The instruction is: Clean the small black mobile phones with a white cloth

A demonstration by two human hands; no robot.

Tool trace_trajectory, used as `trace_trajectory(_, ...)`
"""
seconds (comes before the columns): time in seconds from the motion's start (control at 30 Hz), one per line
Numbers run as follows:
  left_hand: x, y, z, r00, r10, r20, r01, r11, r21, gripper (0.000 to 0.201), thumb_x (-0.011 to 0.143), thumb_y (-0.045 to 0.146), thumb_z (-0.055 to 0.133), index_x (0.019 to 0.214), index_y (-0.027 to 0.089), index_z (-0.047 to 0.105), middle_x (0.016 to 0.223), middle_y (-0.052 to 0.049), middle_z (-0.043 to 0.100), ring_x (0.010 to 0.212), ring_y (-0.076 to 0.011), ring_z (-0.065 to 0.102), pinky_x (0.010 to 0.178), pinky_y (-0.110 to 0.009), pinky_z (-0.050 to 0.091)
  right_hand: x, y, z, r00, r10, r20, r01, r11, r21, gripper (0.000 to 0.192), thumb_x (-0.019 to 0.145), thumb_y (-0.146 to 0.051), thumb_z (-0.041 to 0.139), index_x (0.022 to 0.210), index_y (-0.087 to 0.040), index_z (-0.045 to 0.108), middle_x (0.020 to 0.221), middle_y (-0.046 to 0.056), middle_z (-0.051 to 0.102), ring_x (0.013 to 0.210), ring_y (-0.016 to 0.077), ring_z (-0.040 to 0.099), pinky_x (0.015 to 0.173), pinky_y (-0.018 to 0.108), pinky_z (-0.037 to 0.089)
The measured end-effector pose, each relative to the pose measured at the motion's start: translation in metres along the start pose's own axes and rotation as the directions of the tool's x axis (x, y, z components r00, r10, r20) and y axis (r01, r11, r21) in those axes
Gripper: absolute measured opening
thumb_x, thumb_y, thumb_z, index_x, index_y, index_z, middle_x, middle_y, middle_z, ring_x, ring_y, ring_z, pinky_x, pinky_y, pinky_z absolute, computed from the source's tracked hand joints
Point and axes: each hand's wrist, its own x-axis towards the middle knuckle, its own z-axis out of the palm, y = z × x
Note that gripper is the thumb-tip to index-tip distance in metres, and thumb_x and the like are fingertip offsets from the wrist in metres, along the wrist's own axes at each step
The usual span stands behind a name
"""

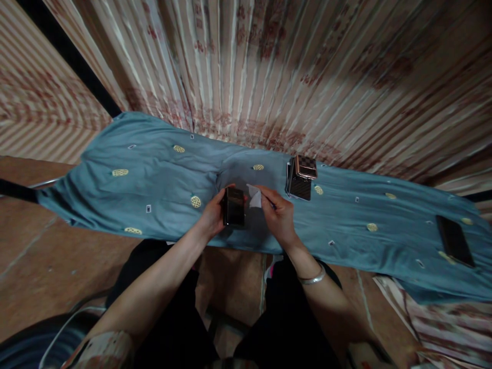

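**Two hands working a small dark box over the blue cloth**

The left hand (212,218) is clasping a small dark box (234,206), fingers wrapping its left side and thumb near the top, holding it upright so its long axis is running near to far. The right hand (279,215) is pinching a scrap of white paper (254,196) between thumb and fingertips, and that scrap is sitting just right of the box's top edge, almost touching it. So the box is lying immediately left of the right hand's grip, with nothing between the two.

Both hands are hovering over the near edge of a blue cloth (154,189) dotted with yellow ovals. A second checkered box (302,177) is standing on the cloth just beyond and to the right of the right hand, close but apart. A dark phone (454,240) is lying far off to the right. A silver bangle (312,278) is circling the right wrist. Striped fabric (269,66) is hanging behind.
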Motion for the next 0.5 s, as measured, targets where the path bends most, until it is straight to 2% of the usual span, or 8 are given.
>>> trace_trajectory(0.1,0.001,-0.005,0.002,0.998,0.028,-0.048,-0.029,1.000,-0.011,0.036,0.106,0.024,0.039,0.132,0.014,0.063,0.078,-0.004,0.075,0.061,-0.0149,0.070,0.060,-0.025,0.057,-0.007,0.000,0.009,0.978,-0.143,0.151,0.163,0.978,-0.131,0.035,0.105,-0.023,0.047,0.129,-0.028,0.074,0.124,0.005,0.078,0.115,0.0215,0.072,0.105,0.040,0.056)
trace_trajectory(0.2,0.005,-0.007,0.001,1.000,0.008,-0.015,-0.008,0.999,-0.032,0.033,0.104,0.026,0.046,0.128,0.015,0.065,0.081,-0.004,0.076,0.059,-0.0128,0.069,0.058,-0.022,0.055,-0.018,-0.003,0.023,0.910,-0.201,0.363,0.305,0.917,-0.257,0.038,0.105,-0.018,0.047,0.136,-0.023,0.068,0.131,0.011,0.074,0.124,0.0243,0.067,0.115,0.046,0.051)
trace_trajectory(0.23,0.005,-0.007,0.000,1.000,0.004,-0.002,-0.005,0.999,-0.037,0.033,0.104,0.028,0.047,0.128,0.015,0.065,0.082,-0.004,0.076,0.059,-0.0125,0.069,0.056,-0.021,0.054,-0.020,-0.004,0.026,0.895,-0.196,0.400,0.330,0.896,-0.298,0.039,0.104,-0.017,0.049,0.138,-0.022,0.067,0.134,0.012,0.073,0.127,0.0256,0.064,0.117,0.048,0.049)
trace_trajectory(0.3,0.006,-0.008,-0.001,1.000,0.015,0.005,-0.015,0.999,-0.045,0.034,0.104,0.031,0.047,0.128,0.015,0.065,0.084,-0.005,0.077,0.058,-0.0118,0.068,0.053,-0.020,0.052,-0.023,-0.004,0.031,0.887,-0.187,0.422,0.346,0.875,-0.339,0.041,0.103,-0.015,0.050,0.141,-0.021,0.065,0.137,0.012,0.070,0.129,0.0266,0.062,0.119,0.048,0.048)
trace_trajectory(0.5,0.000,-0.014,0.007,1.000,0.020,-0.020,-0.021,0.998,-0.055,0.037,0.107,0.027,0.041,0.129,0.012,0.067,0.081,-0.003,0.075,0.062,-0.0107,0.069,0.059,-0.019,0.053,-0.017,0.003,0.030,0.918,-0.175,0.356,0.308,0.880,-0.362,0.044,0.105,-0.013,0.042,0.144,-0.017,0.062,0.140,0.014,0.068,0.132,0.0257,0.060,0.116,0.046,0.051)
